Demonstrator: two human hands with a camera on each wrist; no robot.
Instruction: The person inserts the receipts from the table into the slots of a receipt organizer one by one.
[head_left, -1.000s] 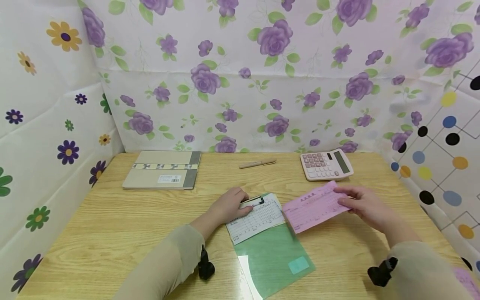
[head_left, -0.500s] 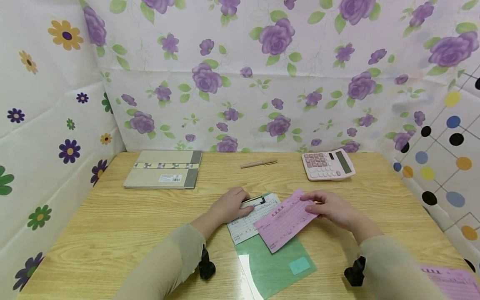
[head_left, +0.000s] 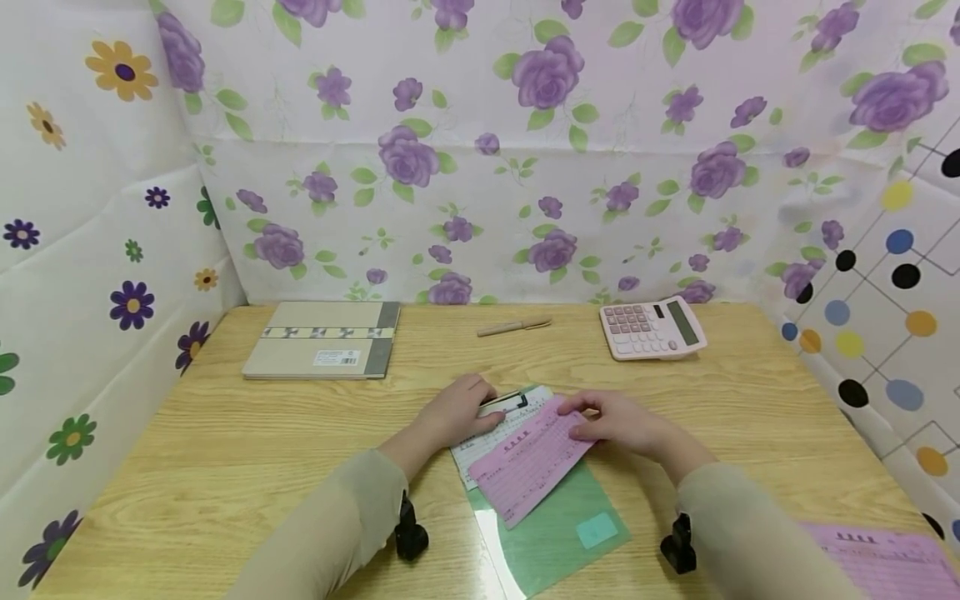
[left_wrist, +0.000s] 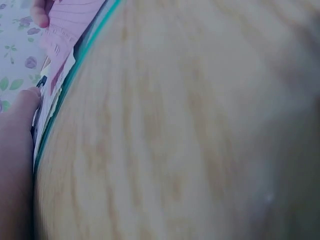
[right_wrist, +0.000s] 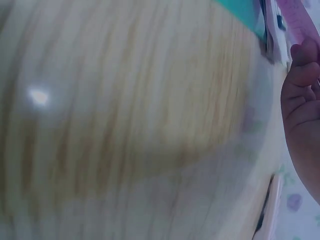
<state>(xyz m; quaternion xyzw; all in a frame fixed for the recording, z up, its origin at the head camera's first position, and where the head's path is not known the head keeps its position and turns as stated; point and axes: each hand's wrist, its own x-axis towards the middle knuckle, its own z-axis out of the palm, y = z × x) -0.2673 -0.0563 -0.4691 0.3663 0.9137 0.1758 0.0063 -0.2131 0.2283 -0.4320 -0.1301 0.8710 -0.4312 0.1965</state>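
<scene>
A green translucent clip folder (head_left: 558, 521) lies tilted on the table, with white printed forms (head_left: 467, 451) under the black-and-silver clip (head_left: 521, 402) at its top. My left hand (head_left: 450, 414) grips the folder at the clip, thumb on top and fingers at the far edge. Between thumb and fingers my right hand (head_left: 622, 425) pinches the right end of a pink printed form (head_left: 528, 471), which slants over the white forms and the green cover. In the left wrist view, the pink form (left_wrist: 72, 25) overlaps the white papers. The right wrist view shows the curled right fingers (right_wrist: 305, 75) at its edge.
At the back left lies a beige notebook (head_left: 322, 342) with a patterned band. A tan pen (head_left: 514, 326) and a pink calculator (head_left: 651, 330) sit along the back. Another pink form (head_left: 892, 558) lies at the front right. Patterned cloth (head_left: 480, 150) walls three sides.
My right hand has moved left, bringing the pink form from the folder's right side to over the white forms. The left hand has stayed at the clip.
</scene>
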